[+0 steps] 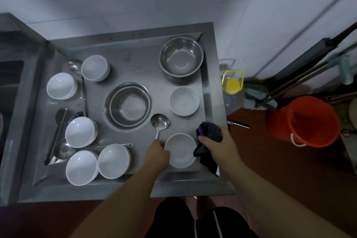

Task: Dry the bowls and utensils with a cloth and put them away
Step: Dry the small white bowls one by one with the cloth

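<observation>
My left hand (pixel 156 153) grips the handle of a steel ladle (pixel 159 121) whose bowl lies face up on the steel counter (pixel 123 185). My right hand (pixel 222 146) is closed on a dark cloth (pixel 207 133) beside a white bowl (pixel 180 150) at the counter's front right. A second white bowl (pixel 184 101) stands upright behind it. Two steel bowls sit at the middle (pixel 129 105) and the back right (pixel 181 58). Several white bowls (pixel 81 131) and more steel ladles (pixel 58 131) are grouped on the left.
A sink (pixel 9 87) lies at the far left. Right of the counter, on the reddish floor, stand a clear bottle with a yellow cap (pixel 232 87), an orange bucket (pixel 303 121) and mop handles (pixel 293 83). A tiled wall rises behind.
</observation>
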{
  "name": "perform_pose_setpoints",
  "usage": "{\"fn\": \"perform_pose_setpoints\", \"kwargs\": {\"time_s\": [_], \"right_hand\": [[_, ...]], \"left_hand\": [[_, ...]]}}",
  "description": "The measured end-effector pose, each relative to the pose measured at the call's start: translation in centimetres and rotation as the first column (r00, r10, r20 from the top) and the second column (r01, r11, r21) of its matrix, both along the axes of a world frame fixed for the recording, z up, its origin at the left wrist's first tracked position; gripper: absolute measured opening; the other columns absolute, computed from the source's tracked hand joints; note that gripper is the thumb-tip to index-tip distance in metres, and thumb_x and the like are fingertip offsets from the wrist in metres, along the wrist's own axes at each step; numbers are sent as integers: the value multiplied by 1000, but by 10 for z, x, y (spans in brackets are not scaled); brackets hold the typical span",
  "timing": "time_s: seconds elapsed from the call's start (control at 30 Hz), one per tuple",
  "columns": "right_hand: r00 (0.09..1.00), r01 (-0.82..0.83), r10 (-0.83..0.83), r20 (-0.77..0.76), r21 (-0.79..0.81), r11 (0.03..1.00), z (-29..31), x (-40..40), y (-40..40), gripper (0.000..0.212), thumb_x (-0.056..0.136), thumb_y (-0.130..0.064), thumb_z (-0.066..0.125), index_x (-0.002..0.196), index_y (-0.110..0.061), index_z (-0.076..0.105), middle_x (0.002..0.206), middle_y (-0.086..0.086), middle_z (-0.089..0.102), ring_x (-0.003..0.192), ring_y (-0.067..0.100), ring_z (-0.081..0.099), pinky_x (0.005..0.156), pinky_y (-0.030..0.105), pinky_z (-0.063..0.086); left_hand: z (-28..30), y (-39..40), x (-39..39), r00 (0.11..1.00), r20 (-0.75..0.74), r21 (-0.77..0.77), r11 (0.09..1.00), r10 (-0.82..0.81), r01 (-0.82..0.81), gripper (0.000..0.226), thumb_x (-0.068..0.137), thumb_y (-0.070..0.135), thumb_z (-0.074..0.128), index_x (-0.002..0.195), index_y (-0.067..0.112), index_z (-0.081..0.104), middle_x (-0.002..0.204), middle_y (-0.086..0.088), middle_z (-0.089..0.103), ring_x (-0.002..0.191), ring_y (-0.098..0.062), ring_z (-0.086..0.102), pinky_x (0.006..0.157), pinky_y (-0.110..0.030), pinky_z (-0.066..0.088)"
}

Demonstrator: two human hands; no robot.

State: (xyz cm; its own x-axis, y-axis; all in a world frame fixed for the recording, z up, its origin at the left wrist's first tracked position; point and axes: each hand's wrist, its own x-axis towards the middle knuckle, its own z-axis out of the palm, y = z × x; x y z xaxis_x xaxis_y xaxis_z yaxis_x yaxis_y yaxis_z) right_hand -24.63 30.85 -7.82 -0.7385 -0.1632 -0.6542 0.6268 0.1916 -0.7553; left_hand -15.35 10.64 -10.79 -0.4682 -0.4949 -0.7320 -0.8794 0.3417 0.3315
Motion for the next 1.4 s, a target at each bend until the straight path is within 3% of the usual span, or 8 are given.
{"fn": "perform_pose_setpoints", "kwargs": {"time_s": [0.23, 0.37, 0.53, 0.67, 0.9, 1.03, 1.13, 1.4], "right_hand": [[997, -70, 66, -47, -98, 993, 41, 3, 2, 30, 78, -39, 79, 107, -33, 72, 96, -12, 78, 93, 9, 74, 75, 24, 55], [969, -190, 179, -172, -51, 980, 73, 1, -7, 24, 92, -33, 66, 114, -37, 61, 104, -4, 72, 100, 17, 70, 83, 36, 56], [767, -381, 416, -489, 174, 908, 131, 4, -32, 42, 79, -49, 69, 114, -60, 49, 103, -25, 69, 92, -3, 68, 72, 13, 52], [514, -391, 511, -689, 342, 855, 181, 12, -57, 53, 84, -50, 72, 132, -58, 49, 122, -36, 60, 113, -15, 56, 92, 1, 40], [347, -288, 369, -862, 276, 917, 233, 38, -86, 55, 86, -27, 80, 137, -39, 62, 125, -35, 61, 117, -5, 61, 96, 7, 42], [325, -267, 312, -893, 230, 936, 252, 54, -96, 56, 85, -19, 84, 135, -34, 66, 125, -31, 65, 117, -4, 62, 96, 7, 42], [256, -290, 319, -913, 243, 926, 264, 64, -106, 52, 85, -23, 80, 134, -34, 67, 126, -27, 67, 118, 0, 64, 97, 12, 46], [-199, -76, 617, -761, 640, 765, 296, 45, -130, 40, 90, -11, 77, 130, -17, 74, 127, 3, 72, 108, 31, 67, 92, 44, 57]], "left_hand": [[37, 14, 18, 882, -62, 350, 837, 468, -420, 21, 92, 16, 62, 98, -2, 72, 108, -32, 72, 98, -43, 73, 91, -63, 61], [86, 10, 17, 762, -97, 548, 673, 641, -497, 18, 100, 10, 57, 112, 2, 67, 117, -26, 71, 104, -39, 74, 87, -50, 66], [153, -5, 10, 663, -204, 736, 559, 720, -381, 25, 95, 5, 63, 120, 0, 65, 110, -24, 76, 101, -34, 77, 87, -50, 65], [207, -23, 8, 694, -301, 816, 553, 654, -167, 32, 82, 11, 71, 113, 5, 75, 112, -21, 77, 101, -29, 77, 92, -47, 63], [260, -53, 24, 679, -458, 841, 526, 573, 123, 57, 100, 38, 60, 147, 6, 55, 146, -33, 55, 126, -48, 57, 120, -56, 40], [277, -65, 34, 697, -504, 829, 510, 509, 227, 64, 108, 56, 38, 153, 12, 54, 150, -23, 57, 133, -30, 59, 104, -40, 50], [288, -65, 41, 675, -513, 845, 451, 530, 289, 83, 95, 70, 55, 156, 14, 49, 154, -20, 55, 140, -32, 56, 109, -44, 50], [298, -61, 40, 559, -499, 867, 394, 662, 306, 83, 94, 65, 64, 157, 14, 46, 158, -23, 50, 148, -42, 46, 122, -64, 34]]}}
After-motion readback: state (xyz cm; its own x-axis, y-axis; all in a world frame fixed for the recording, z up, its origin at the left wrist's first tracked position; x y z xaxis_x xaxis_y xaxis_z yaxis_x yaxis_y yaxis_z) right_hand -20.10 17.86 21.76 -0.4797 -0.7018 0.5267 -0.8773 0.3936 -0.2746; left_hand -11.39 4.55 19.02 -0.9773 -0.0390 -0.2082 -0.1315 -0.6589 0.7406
